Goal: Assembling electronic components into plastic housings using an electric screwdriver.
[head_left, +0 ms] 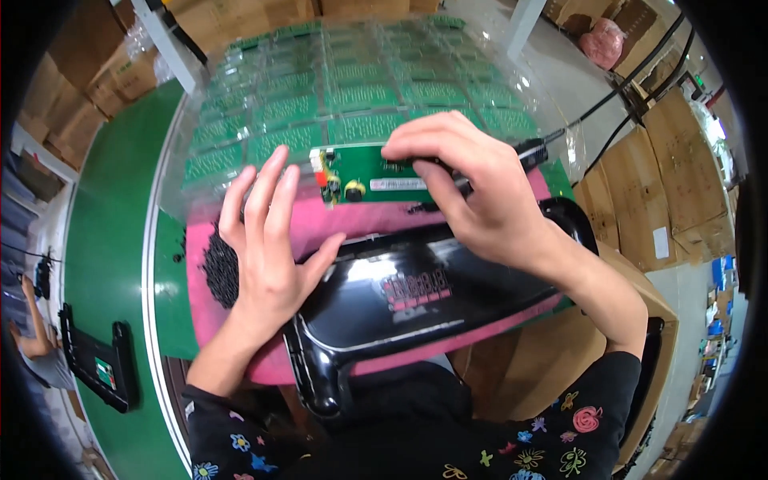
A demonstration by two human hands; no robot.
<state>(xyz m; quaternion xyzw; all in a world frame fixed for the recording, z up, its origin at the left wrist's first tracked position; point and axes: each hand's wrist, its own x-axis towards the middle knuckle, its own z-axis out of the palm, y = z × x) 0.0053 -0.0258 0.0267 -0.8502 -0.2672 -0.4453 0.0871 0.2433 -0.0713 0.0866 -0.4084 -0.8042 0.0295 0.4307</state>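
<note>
My right hand point(480, 188) closes its thumb and forefinger on a green circuit board point(372, 164), near its right part. The board carries small components and a white label strip, and lies beyond a glossy black plastic housing point(392, 288). A black corded tool point(530, 152) runs under the same hand. Its other end is mostly hidden, and I cannot tell whether the palm grips it. To the left of the board, my left hand point(268, 240) is open with fingers spread, its thumb near the housing's far edge. The housing rests on a pink mat point(220, 320).
Behind the mat, clear plastic trays point(344, 88) hold several green boards. A heap of small black screws point(218, 268) lies beside my left hand. Another black housing point(100, 364) is on the green table point(108, 208) at left. Cardboard boxes point(648, 184) stand at right.
</note>
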